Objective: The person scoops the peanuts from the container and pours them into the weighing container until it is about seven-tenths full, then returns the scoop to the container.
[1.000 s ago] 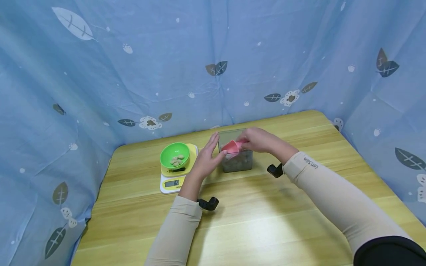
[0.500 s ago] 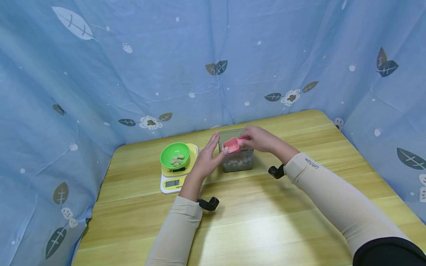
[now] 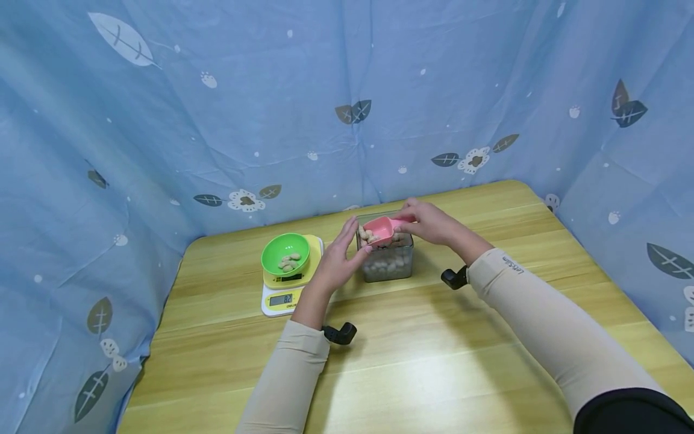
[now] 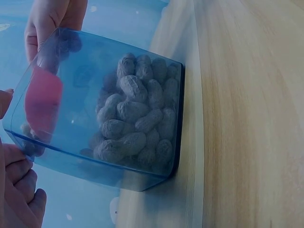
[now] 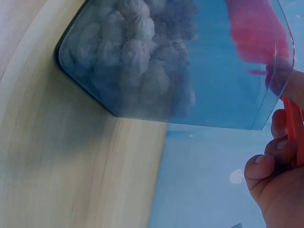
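Note:
My right hand (image 3: 432,224) grips the handle of a pink scoop (image 3: 384,227), its bowl holding a few peanuts (image 3: 365,234). The scoop is at the mouth of a clear grey plastic container (image 3: 387,270). In the left wrist view, unshelled peanuts (image 4: 133,109) fill the container's lower part, and the scoop (image 4: 43,102) shows through the wall near the rim. My left hand (image 3: 337,258) rests against the container's left side, fingers extended and thumb by the front rim. The right wrist view has the fingers curled round the handle (image 5: 295,128).
Left of the container, a green bowl (image 3: 276,246) with several peanuts stands on a yellow and white kitchen scale (image 3: 269,308), its display lit. The wooden table (image 3: 412,361) meets a blue patterned curtain (image 3: 303,90) behind and at both sides.
The scoop has risen from inside the container to its rim and levelled, and peanuts now show in it. My right hand has moved up slightly; the left hand has stayed in place.

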A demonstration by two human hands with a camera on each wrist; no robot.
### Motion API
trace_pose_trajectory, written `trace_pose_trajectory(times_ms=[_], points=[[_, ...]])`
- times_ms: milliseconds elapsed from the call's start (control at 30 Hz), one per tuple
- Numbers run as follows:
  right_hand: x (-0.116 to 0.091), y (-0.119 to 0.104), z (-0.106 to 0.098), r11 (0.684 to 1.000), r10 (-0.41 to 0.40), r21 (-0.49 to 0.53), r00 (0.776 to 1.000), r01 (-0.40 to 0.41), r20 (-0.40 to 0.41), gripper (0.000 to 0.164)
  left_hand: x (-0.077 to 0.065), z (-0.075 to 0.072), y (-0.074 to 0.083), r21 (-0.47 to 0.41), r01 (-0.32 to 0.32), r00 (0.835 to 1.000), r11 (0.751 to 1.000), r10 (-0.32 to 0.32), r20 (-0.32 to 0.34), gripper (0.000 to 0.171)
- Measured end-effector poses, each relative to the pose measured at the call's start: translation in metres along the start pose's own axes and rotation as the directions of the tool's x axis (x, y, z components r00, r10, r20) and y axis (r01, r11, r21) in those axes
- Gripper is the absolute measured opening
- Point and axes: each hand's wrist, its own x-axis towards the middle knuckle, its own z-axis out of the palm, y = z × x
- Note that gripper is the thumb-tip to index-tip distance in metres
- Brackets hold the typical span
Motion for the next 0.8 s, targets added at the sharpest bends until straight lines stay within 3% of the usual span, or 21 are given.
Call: trace_pose_trajectory(times_ms=[433, 800], points=[[-0.0022, 0.0044, 0.0021, 0.994, 0.083, 0.076, 0.996, -0.081, -0.03, 0.035, 0.0007, -0.0007, -0.0012, 0.014, -0.012, 1.0, 1.0, 0.012, 0.005, 0.081], [-0.0055, 0.0082, 0.0017, 0.995, 0.08, 0.066, 0.996, -0.077, -0.042, 0.035, -0.0005, -0.0013, 0.0002, 0.013, -0.014, 1.0, 1.0, 0.014, -0.001, 0.076]])
